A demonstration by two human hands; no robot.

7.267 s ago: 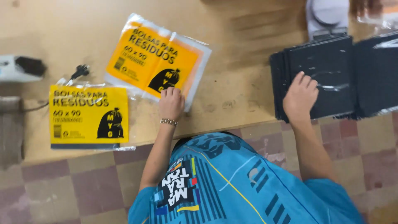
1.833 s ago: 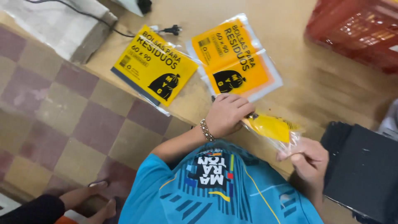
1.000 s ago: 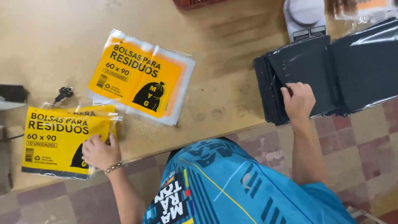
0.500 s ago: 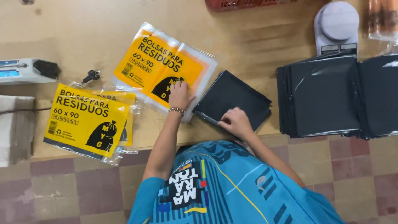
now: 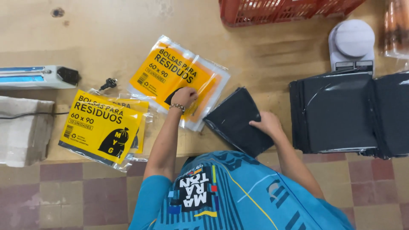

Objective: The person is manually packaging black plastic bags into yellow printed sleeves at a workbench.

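My left hand (image 5: 184,97) is curled on the open edge of a clear packet with an orange printed insert (image 5: 170,72), which lies flat on the wooden table (image 5: 106,34). My right hand (image 5: 266,123) presses on a folded bundle of black plastic bags (image 5: 234,119), its fingers over the bundle's right edge. The bundle lies tilted, with its left corner touching the orange packet. A second packet with a yellow insert (image 5: 100,125) lies to the left near the table's front edge.
A tall stack of black bags (image 5: 341,110) sits at the right, behind it a small white scale (image 5: 351,42). A red crate (image 5: 277,10) stands at the back. A heat sealer (image 5: 38,76), a plug (image 5: 110,83) and folded grey cloth (image 5: 23,127) lie at the left.
My right hand left the black stack and brought one folded bundle next to the orange packet. My left hand moved from the yellow packet onto the orange one.
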